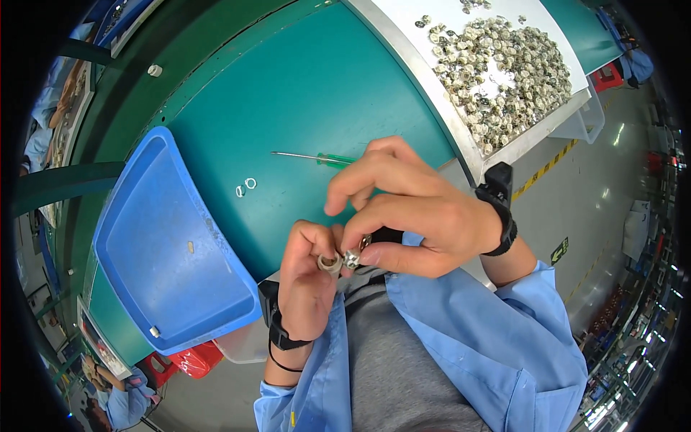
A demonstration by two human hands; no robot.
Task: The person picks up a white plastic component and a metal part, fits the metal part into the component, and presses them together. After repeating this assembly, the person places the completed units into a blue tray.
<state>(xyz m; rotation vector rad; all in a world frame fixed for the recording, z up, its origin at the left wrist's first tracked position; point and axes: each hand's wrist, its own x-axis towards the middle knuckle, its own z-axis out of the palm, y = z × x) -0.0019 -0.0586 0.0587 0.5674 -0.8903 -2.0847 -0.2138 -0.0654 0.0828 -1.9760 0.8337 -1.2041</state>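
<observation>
My left hand (306, 281) is closed, its fingers pinching a pale, ring-shaped part (330, 264) in front of my body. Close against that ring, a small shiny metal piece (351, 260) sits between the thumb and index finger of my right hand (421, 223). The other fingers of my right hand are bent and raised. Whether the two pieces touch I cannot tell. Beyond my right hand, a screwdriver (330, 159) with a green handle lies on the green table (302, 93), its handle end hidden by the hand. Two small rings (246, 187) lie left of it.
A blue tray (126, 245) at the left holds a couple of small pale bits. At the far right, a metal-edged white tray (403, 29) carries a heap of small metal and pale parts (497, 79). Other people work at the left edge. Red stools (196, 360) stand below the table.
</observation>
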